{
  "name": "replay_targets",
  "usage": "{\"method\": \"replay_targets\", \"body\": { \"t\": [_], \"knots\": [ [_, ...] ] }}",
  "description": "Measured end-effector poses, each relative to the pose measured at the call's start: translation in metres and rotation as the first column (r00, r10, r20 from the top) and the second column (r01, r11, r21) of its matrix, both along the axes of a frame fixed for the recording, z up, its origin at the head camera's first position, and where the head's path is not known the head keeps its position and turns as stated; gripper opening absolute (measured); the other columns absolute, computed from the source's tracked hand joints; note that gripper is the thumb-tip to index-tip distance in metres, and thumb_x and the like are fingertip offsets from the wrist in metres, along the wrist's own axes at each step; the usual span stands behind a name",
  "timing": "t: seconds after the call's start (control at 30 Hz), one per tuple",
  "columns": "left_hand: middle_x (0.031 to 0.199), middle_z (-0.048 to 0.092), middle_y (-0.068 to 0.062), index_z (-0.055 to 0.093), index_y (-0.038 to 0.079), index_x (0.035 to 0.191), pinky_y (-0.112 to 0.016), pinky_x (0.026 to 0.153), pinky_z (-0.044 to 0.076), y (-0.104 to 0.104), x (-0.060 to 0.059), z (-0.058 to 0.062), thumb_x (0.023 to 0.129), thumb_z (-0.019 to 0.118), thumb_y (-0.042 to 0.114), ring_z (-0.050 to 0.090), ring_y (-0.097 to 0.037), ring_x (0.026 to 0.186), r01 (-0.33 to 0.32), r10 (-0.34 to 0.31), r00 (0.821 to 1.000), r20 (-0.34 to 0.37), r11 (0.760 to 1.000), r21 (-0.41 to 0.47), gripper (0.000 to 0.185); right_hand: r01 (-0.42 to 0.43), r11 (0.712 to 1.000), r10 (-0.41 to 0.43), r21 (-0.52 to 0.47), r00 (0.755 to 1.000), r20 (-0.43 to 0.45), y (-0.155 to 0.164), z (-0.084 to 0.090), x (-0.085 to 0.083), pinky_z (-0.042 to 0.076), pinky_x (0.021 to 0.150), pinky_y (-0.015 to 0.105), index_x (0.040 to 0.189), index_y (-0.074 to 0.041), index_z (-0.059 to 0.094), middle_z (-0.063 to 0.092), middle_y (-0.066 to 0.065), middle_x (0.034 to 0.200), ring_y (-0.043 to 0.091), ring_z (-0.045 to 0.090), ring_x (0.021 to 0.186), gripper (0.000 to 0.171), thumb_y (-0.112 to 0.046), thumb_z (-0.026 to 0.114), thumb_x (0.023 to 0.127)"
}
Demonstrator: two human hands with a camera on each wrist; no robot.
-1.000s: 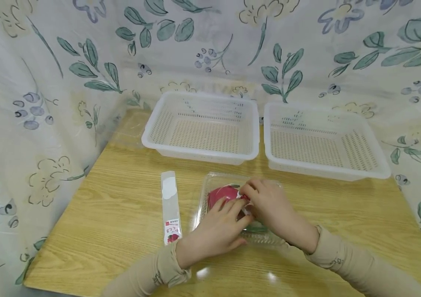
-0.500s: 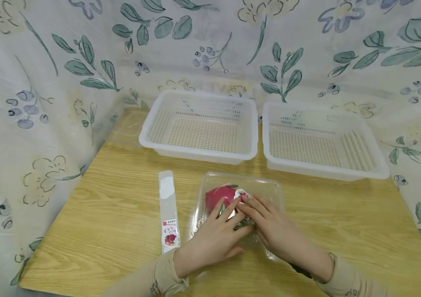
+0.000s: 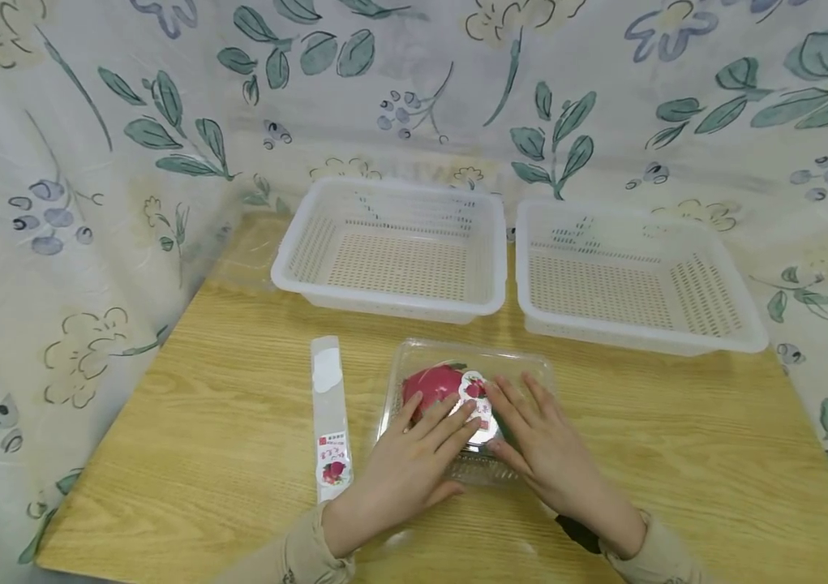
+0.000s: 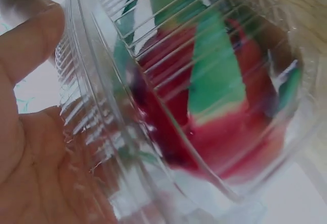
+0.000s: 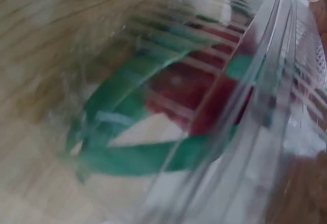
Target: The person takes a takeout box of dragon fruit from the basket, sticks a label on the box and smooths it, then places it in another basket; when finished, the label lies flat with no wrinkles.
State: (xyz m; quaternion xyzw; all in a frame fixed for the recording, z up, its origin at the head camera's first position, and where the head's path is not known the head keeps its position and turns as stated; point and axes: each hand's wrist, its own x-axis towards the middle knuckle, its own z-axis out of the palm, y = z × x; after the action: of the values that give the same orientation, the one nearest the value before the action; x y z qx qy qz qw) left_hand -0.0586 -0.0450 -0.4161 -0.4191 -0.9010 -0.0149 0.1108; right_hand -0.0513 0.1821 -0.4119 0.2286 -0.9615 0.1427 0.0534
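Both hands, left (image 3: 402, 470) and right (image 3: 548, 450), flat with fingers straight, pressed on the clear clamshell box (image 3: 468, 357) of dragon fruit (image 3: 431, 383) beneath them.

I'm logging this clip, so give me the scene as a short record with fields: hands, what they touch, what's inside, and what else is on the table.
left hand: left hand lies flat, fingers straight, on the clear clamshell box
right hand: right hand lies flat on the same lid, beside the left
contents: red dragon fruit with green scales, seen through the lid; a round sticker on the lid
beside box: long label strip, to its left, apart from it
behind: two white baskets, left basket and right basket
surface: wooden table
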Motion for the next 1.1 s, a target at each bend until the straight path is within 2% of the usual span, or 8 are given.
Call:
{"method": "replay_targets", "body": {
  "t": [0.27, 0.47, 0.57, 0.67, 0.8, 0.97, 1.03, 1.1],
  "knots": [
    [0.155, 0.039, 0.002, 0.050, 0.020, 0.140, -0.048, 0.117, 0.031, -0.008, 0.001, 0.000, 0.085, 0.061, 0.059, 0.034, -0.019, 0.145, -0.036, 0.036, 0.999, 0.011, 0.999, 0.034, 0.068, 0.109, 0.994, -0.109, -0.013, 0.994, 0.008, -0.014, 0.007, -0.006, 0.034, 0.105, 0.067, 0.148, -0.019, 0.040, 0.038, 0.017, 0.154, 0.049, 0.034, 0.138, 0.063, -0.050, 0.052, 0.095],
    [0.154, 0.041, 0.002, 0.053, 0.022, 0.135, -0.049, 0.116, 0.032, -0.008, 0.001, -0.004, 0.083, 0.065, 0.057, 0.036, -0.019, 0.144, -0.030, 0.030, 1.000, 0.003, 0.997, 0.066, 0.064, 0.177, 0.984, -0.176, 0.028, 0.984, -0.027, -0.028, 0.011, -0.013, 0.039, 0.097, 0.069, 0.143, -0.025, 0.048, 0.045, 0.020, 0.147, 0.051, 0.042, 0.130, 0.062, -0.059, 0.051, 0.091],
    [0.154, 0.041, 0.002, 0.053, 0.023, 0.135, -0.050, 0.116, 0.032, -0.007, 0.002, -0.005, 0.084, 0.063, 0.059, 0.038, -0.021, 0.143, -0.048, 0.048, 0.999, 0.009, 0.996, 0.081, 0.063, 0.202, 0.979, -0.202, -0.002, 0.979, -0.002, -0.028, 0.008, -0.013, 0.035, 0.101, 0.068, 0.143, -0.026, 0.048, 0.043, 0.019, 0.149, 0.049, 0.039, 0.133, 0.060, -0.054, 0.057, 0.090],
    [0.154, 0.041, 0.000, 0.054, 0.029, 0.135, -0.055, 0.115, 0.030, -0.008, 0.003, -0.006, 0.086, 0.059, 0.060, 0.037, -0.027, 0.143, -0.110, 0.103, 0.993, 0.063, 0.987, 0.116, 0.058, 0.225, 0.973, -0.223, -0.046, 0.974, 0.047, -0.025, 0.004, -0.013, 0.029, 0.106, 0.068, 0.144, -0.026, 0.047, 0.038, 0.018, 0.153, 0.047, 0.032, 0.138, 0.060, -0.048, 0.062, 0.090],
    [0.153, 0.042, -0.007, 0.056, 0.038, 0.133, -0.066, 0.109, 0.031, -0.010, 0.002, -0.010, 0.090, 0.053, 0.057, 0.032, -0.038, 0.143, -0.195, 0.156, 0.974, 0.167, 0.949, 0.247, 0.047, 0.263, 0.961, -0.255, -0.086, 0.963, 0.092, -0.022, 0.001, -0.014, 0.020, 0.111, 0.071, 0.144, -0.024, 0.047, 0.029, 0.020, 0.157, 0.047, 0.020, 0.144, 0.059, -0.045, 0.061, 0.091],
    [0.154, 0.035, -0.021, 0.060, 0.036, 0.130, -0.073, 0.104, 0.030, -0.011, 0.000, -0.015, 0.094, 0.040, 0.060, 0.024, -0.052, 0.142, -0.230, 0.126, 0.958, 0.257, 0.874, 0.428, 0.048, 0.310, 0.940, -0.293, -0.144, 0.948, 0.124, -0.015, -0.001, -0.012, 0.017, 0.107, 0.076, 0.147, -0.017, 0.042, 0.017, 0.028, 0.158, 0.055, 0.012, 0.143, 0.068, -0.044, 0.063, 0.090],
    [0.155, 0.029, -0.025, 0.059, 0.031, 0.133, -0.073, 0.104, 0.030, -0.011, -0.001, -0.018, 0.092, 0.045, 0.060, 0.021, -0.055, 0.141, -0.253, 0.108, 0.946, 0.305, 0.836, 0.487, 0.052, 0.339, 0.920, -0.309, -0.196, 0.936, 0.169, -0.011, -0.001, -0.011, 0.018, 0.105, 0.078, 0.151, -0.013, 0.035, 0.009, 0.029, 0.159, 0.058, 0.009, 0.142, 0.076, -0.044, 0.066, 0.088],
    [0.159, 0.020, -0.025, 0.050, 0.024, 0.142, -0.071, 0.103, 0.033, -0.012, -0.003, -0.021, 0.089, 0.055, 0.058, 0.021, -0.053, 0.142, -0.292, 0.088, 0.923, 0.375, 0.794, 0.533, 0.063, 0.386, 0.884, -0.326, -0.264, 0.913, 0.245, -0.006, -0.004, -0.008, 0.016, 0.103, 0.080, 0.154, -0.012, 0.025, 0.000, 0.027, 0.160, 0.058, 0.005, 0.143, 0.085, -0.042, 0.068, 0.087]
  ]
}}
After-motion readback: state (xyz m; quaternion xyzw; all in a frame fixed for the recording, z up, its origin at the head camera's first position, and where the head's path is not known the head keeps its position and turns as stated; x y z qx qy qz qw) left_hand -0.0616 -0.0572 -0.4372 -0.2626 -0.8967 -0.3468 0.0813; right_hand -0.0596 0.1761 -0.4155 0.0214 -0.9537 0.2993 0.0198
